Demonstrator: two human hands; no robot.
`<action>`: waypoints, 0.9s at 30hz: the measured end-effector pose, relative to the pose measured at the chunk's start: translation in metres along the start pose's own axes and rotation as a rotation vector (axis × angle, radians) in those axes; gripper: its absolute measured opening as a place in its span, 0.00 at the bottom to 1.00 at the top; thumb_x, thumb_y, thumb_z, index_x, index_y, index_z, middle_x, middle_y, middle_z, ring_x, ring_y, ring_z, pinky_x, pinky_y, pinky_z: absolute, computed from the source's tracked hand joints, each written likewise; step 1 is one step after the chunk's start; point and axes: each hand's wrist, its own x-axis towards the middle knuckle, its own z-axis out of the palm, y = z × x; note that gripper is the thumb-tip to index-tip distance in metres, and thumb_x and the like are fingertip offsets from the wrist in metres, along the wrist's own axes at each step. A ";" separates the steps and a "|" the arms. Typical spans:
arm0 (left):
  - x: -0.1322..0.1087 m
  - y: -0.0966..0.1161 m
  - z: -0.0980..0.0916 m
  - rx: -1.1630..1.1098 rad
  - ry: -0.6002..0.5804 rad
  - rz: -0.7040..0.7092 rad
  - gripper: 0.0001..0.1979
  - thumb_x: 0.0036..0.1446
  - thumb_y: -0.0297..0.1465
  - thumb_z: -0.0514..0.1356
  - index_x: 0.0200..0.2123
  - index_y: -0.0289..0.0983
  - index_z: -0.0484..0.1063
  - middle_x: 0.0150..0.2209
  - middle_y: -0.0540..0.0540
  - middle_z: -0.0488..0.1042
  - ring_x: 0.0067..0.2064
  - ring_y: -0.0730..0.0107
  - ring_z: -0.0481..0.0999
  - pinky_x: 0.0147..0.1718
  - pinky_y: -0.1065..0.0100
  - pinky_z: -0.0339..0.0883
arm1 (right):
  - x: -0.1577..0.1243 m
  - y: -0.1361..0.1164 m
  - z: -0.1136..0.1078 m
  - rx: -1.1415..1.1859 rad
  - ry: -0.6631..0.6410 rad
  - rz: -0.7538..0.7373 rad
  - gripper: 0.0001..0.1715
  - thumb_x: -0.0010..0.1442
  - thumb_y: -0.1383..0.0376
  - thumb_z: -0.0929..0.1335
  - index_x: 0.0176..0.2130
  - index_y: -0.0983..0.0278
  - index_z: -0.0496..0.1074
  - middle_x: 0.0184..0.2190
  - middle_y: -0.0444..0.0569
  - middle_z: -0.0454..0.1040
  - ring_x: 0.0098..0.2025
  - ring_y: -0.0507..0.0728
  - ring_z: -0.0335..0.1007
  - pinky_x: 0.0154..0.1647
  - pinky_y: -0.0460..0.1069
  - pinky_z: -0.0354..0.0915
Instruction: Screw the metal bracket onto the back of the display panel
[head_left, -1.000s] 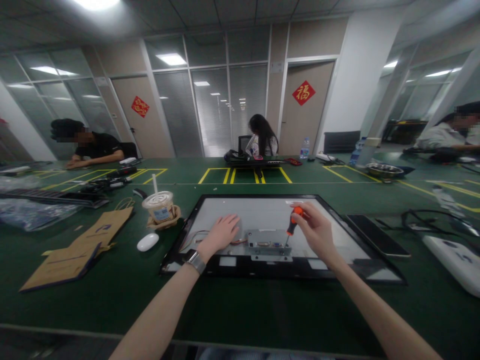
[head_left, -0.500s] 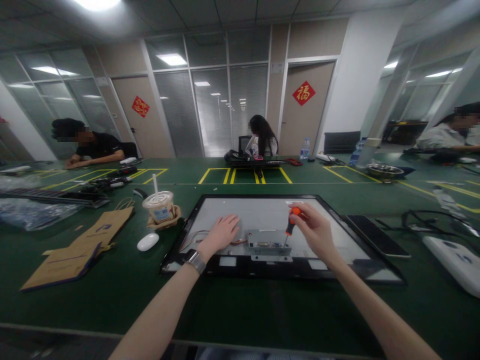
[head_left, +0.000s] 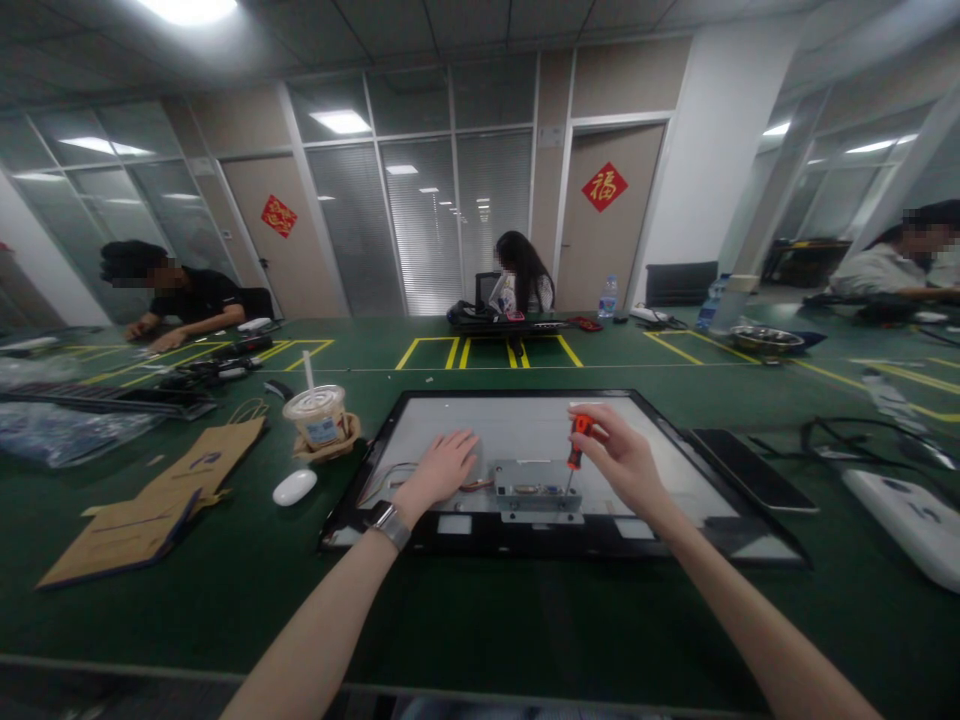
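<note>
My right hand (head_left: 616, 447) grips an orange and black screwdriver (head_left: 578, 440), held nearly upright. Its tip meets the right end of a metal bracket with ports (head_left: 536, 490), though the exact contact is too small to make out. The bracket sits on the back of a flat display panel (head_left: 517, 425) with a black frame, lying on the table. My left hand (head_left: 442, 465) rests flat on the panel, fingers stretched out, to the left of the bracket. Thin coloured wires (head_left: 474, 485) run from under that hand to the bracket.
Left of the panel are a lidded drink cup (head_left: 319, 415), a white mouse (head_left: 295, 487) and a brown paper bag (head_left: 161, 500). To the right lie a black phone-like slab (head_left: 752, 470), cables and a white device (head_left: 904, 520). Several people sit around the green table (head_left: 480, 630).
The screwdriver handle has turned and shifted slightly left in my right hand's fingers. My left hand stays in place. The person at far left has moved their hands.
</note>
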 end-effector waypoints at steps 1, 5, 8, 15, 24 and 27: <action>0.000 0.000 0.001 0.002 0.003 0.001 0.25 0.72 0.35 0.44 0.68 0.36 0.60 0.71 0.40 0.57 0.71 0.55 0.57 0.69 0.48 0.49 | 0.001 0.001 0.000 -0.025 0.021 -0.011 0.13 0.62 0.59 0.72 0.48 0.55 0.78 0.43 0.50 0.75 0.42 0.58 0.74 0.45 0.54 0.75; 0.001 -0.001 0.002 0.004 0.009 0.005 0.25 0.72 0.35 0.45 0.68 0.37 0.60 0.71 0.40 0.57 0.71 0.56 0.56 0.69 0.49 0.49 | 0.001 0.003 -0.001 -0.047 0.033 0.016 0.16 0.64 0.59 0.70 0.52 0.55 0.76 0.43 0.50 0.76 0.43 0.58 0.75 0.47 0.56 0.75; 0.001 -0.002 0.003 0.001 0.010 0.006 0.25 0.72 0.35 0.44 0.68 0.38 0.60 0.71 0.41 0.57 0.71 0.56 0.56 0.69 0.48 0.49 | -0.001 0.003 -0.001 0.006 0.003 0.057 0.18 0.66 0.58 0.68 0.55 0.55 0.73 0.45 0.51 0.77 0.45 0.59 0.76 0.50 0.58 0.74; 0.001 -0.005 0.004 -0.007 0.002 0.003 0.25 0.72 0.37 0.43 0.68 0.38 0.59 0.71 0.41 0.56 0.71 0.55 0.56 0.69 0.47 0.49 | 0.001 0.000 0.000 0.032 0.040 0.004 0.13 0.60 0.59 0.73 0.46 0.55 0.79 0.42 0.49 0.74 0.41 0.57 0.74 0.45 0.55 0.75; 0.000 -0.004 0.003 -0.006 0.001 0.006 0.25 0.73 0.37 0.43 0.68 0.38 0.59 0.71 0.42 0.57 0.72 0.56 0.55 0.69 0.48 0.49 | 0.000 0.002 0.000 0.062 0.030 0.050 0.16 0.63 0.61 0.70 0.51 0.54 0.77 0.41 0.48 0.75 0.43 0.57 0.74 0.47 0.55 0.73; 0.000 -0.003 0.003 -0.004 0.004 0.005 0.25 0.73 0.37 0.43 0.68 0.39 0.59 0.71 0.42 0.56 0.72 0.56 0.55 0.69 0.48 0.49 | 0.001 0.001 0.001 0.094 0.036 0.045 0.13 0.63 0.60 0.71 0.48 0.55 0.78 0.41 0.49 0.76 0.43 0.58 0.74 0.45 0.54 0.73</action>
